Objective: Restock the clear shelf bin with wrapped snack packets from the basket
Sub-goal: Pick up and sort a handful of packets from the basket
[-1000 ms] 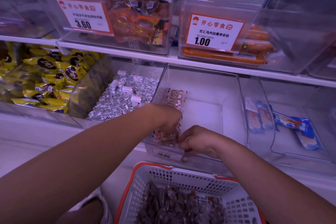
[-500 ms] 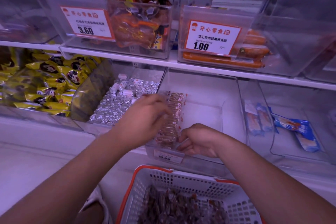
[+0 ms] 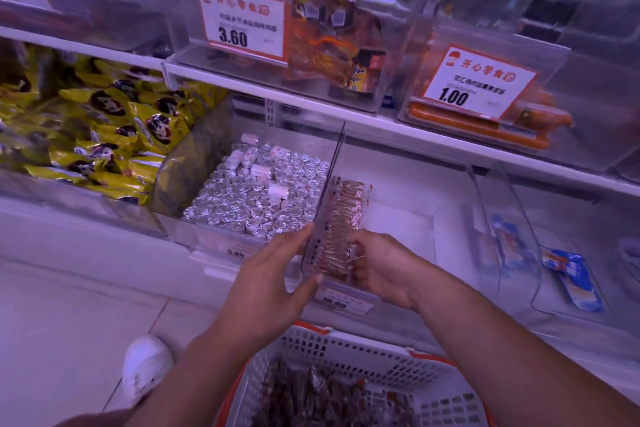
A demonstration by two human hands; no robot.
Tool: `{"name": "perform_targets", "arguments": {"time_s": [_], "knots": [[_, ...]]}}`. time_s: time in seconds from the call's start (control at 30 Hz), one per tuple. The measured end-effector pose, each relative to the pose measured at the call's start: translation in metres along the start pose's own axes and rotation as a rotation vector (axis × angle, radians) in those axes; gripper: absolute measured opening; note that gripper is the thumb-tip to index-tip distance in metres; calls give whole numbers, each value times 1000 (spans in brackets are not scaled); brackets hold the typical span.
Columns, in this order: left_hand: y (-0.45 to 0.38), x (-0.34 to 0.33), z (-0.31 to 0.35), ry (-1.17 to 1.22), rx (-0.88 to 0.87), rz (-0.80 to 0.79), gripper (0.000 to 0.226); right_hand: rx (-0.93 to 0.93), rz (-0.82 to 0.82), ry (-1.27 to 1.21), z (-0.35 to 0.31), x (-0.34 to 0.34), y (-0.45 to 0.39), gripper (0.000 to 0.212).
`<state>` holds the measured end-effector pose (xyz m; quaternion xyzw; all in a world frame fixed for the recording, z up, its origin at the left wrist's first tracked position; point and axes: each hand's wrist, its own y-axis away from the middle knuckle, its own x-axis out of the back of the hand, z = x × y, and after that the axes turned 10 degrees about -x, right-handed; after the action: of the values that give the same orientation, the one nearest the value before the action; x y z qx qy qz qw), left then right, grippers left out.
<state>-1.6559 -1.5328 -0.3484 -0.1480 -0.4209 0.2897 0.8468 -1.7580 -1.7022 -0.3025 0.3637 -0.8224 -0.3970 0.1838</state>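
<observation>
Now left hand (image 3: 266, 284), fingers straight, is pressing outside the bin (image 3: 398, 218); right hand (image 3: 377, 267) is still gripping packets (image 3: 341, 225).

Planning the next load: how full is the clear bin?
Mostly empty: one row of packets along the left wall of the bin; the rest is bare.
</observation>
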Motion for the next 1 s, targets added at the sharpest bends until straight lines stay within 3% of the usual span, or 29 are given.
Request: {"name": "perform_targets", "arguments": {"time_s": [0.13,0.3,0.47,0.63,0.7,0.77,0.83,0.9,0.93,1.0], "knots": [[9,-4,-4,11,39,-84,87,-82,9,19,-11,3,1,22],[11,-6,-3,29,11,-46,88,33,298,-27,-19,16,-21,54],[10,-9,-3,42,5,-7,83,142,180,-40,-23,-15,-37,35],[7,-10,-4,28,2,8,82,209,184,-27,-15,-3,-36,31],[8,-9,-5,7,-18,-4,83,247,293,113,-14,8,-27,42],[9,-9,-2,-23,-50,-4,80,485,455,258,-7,22,-9,44],[13,-12,6,-60,-93,58,75,884,472,162,17,36,20,28],[24,-17,14,-96,-159,177,62,1091,461,160,70,49,38,22],[31,-21,16,-107,-203,224,55,1092,451,225,103,52,35,22],[53,-34,17,-124,-274,216,45,916,429,473,175,54,8,19]]}}
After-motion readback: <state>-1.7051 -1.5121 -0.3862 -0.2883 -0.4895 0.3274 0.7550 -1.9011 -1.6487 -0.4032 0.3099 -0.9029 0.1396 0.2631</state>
